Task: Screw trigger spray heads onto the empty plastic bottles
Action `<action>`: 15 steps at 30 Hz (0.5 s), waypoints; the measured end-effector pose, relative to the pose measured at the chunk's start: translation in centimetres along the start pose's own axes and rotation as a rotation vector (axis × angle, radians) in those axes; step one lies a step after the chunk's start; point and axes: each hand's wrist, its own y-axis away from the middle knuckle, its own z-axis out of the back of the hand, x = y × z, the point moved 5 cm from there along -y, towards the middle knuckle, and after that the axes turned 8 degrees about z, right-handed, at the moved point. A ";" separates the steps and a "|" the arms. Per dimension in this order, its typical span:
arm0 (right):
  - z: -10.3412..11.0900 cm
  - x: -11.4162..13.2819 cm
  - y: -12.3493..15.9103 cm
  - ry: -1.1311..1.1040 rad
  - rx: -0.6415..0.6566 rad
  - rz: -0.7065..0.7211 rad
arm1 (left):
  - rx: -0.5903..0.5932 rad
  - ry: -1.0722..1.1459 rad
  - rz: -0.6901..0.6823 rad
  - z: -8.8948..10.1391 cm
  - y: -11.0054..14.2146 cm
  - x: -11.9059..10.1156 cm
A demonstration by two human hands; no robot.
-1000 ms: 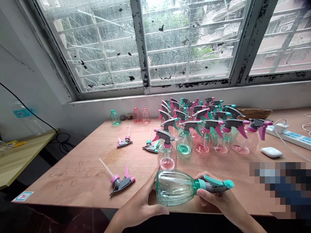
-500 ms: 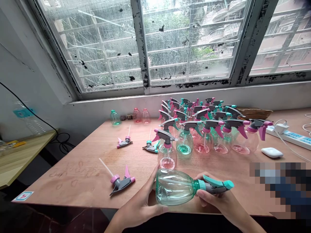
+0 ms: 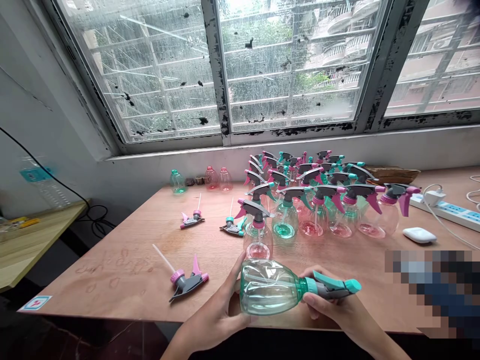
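A clear green spray bottle [image 3: 270,289] lies on its side in the air above the front of the table, its grey and teal trigger head pointing right. My left hand [image 3: 213,317] is curved around the bottle's base, thumb below and fingers behind. At the neck, my right hand [image 3: 330,307] pinches the teal collar between thumb and fingers. A loose pink and grey spray head [image 3: 187,284] with its tube rests left of my left hand. Just behind the held bottle stands a pink spray bottle [image 3: 258,242] with its head on.
Several assembled spray bottles [image 3: 313,220] crowd the back right. Two more loose heads, one pink [image 3: 193,220] and one teal [image 3: 233,226], lie mid-table. Headless bottles [image 3: 178,182] stand by the wall. A white case [image 3: 420,235] and a power strip [image 3: 450,210] are at right.
The green bottle has turned slightly about its long axis, and my left thumb has drawn back a little to the left. My right hand stays at the collar.
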 end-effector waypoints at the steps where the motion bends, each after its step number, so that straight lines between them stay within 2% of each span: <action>1: 0.0 0.0 0.0 0.005 -0.007 0.008 | 0.000 0.003 0.003 0.0 0.0 0.0; 10: 0.1 -0.4 0.0 0.029 -0.013 -0.002 | -0.020 0.009 0.023 0.0 -0.2 0.1; 15: 0.0 0.0 0.0 0.013 -0.005 0.000 | 0.010 0.075 0.005 -0.2 -0.2 0.2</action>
